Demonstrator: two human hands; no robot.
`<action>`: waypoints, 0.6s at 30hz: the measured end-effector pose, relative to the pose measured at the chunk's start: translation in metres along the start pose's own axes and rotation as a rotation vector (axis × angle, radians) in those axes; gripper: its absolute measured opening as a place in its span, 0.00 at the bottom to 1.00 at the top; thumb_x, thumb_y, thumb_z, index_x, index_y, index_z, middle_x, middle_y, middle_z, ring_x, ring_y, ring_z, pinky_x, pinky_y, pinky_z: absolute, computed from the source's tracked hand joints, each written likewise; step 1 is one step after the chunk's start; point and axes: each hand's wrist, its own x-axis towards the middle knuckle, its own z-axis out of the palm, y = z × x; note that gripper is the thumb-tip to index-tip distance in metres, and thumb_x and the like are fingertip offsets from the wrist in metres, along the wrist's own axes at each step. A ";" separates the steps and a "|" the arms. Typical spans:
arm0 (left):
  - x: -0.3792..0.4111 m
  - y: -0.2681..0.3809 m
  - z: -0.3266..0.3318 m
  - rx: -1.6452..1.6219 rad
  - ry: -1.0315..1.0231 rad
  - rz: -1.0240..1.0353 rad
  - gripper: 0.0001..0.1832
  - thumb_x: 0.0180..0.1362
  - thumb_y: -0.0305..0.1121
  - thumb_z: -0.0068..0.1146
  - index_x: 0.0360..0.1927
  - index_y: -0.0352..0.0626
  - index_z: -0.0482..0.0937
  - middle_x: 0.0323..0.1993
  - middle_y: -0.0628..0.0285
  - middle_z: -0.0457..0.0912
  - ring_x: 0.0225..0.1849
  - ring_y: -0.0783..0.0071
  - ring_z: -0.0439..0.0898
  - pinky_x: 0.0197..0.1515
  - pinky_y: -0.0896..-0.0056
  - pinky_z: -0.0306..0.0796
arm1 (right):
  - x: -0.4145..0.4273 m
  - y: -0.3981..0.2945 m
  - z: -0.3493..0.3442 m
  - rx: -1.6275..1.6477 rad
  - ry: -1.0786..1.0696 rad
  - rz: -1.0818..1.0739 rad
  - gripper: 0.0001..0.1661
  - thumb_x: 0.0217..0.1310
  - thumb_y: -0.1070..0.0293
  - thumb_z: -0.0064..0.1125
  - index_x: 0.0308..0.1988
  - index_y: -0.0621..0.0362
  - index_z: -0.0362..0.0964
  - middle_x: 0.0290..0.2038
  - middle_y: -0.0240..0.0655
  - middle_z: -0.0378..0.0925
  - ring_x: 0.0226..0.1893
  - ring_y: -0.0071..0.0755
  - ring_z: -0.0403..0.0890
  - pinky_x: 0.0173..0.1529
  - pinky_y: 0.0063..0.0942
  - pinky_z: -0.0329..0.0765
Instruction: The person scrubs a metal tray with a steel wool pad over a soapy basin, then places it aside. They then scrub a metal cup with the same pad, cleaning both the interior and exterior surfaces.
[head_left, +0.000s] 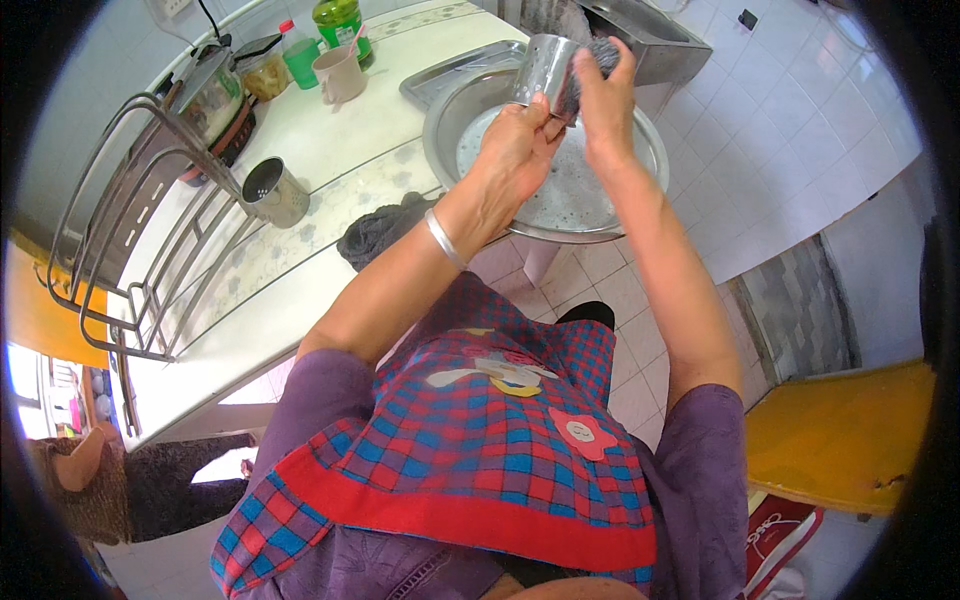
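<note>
My left hand (521, 142) grips the lower end of a shiny metal cylinder with small holes (546, 69), tilted above a basin. Against the right side of that cylinder, my right hand (609, 105) presses a dark grey scrubbing cloth (600, 58). Beneath both hands is a wide metal basin (658, 161) with sudsy, cloudy water (574, 191) in it. A second perforated metal cylinder (277, 196) stands upright on the counter to the left, beside a wire rack.
On the tiled counter (375, 161) are the metal rack (202, 161), a dark cloth (382, 229), a mug (341, 75), a green bottle (300, 60), a large green-labelled jar (341, 30) and a metal tray (435, 79). A metal sink (660, 45) lies behind the basin.
</note>
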 end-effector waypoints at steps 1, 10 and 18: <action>-0.002 0.001 0.002 -0.032 0.006 -0.028 0.12 0.67 0.31 0.40 0.47 0.33 0.66 0.45 0.53 0.75 0.46 0.62 0.75 0.54 0.58 0.68 | 0.009 0.000 -0.004 0.081 -0.011 0.029 0.34 0.57 0.60 0.53 0.58 0.66 0.54 0.53 0.51 0.65 0.53 0.47 0.67 0.58 0.37 0.63; 0.015 0.020 -0.007 -0.195 0.126 -0.109 0.12 0.68 0.31 0.35 0.48 0.32 0.65 0.49 0.46 0.73 0.52 0.53 0.74 0.59 0.52 0.68 | -0.026 0.006 0.003 0.432 -0.100 0.315 0.31 0.56 0.65 0.60 0.57 0.58 0.58 0.49 0.43 0.70 0.49 0.37 0.71 0.56 0.36 0.67; 0.017 0.017 -0.013 -0.045 0.184 -0.172 0.13 0.67 0.30 0.38 0.48 0.31 0.66 0.50 0.47 0.71 0.51 0.51 0.73 0.56 0.48 0.70 | 0.010 0.033 -0.028 0.806 -0.049 0.879 0.12 0.56 0.71 0.61 0.42 0.56 0.70 0.39 0.34 0.76 0.40 0.35 0.77 0.46 0.42 0.75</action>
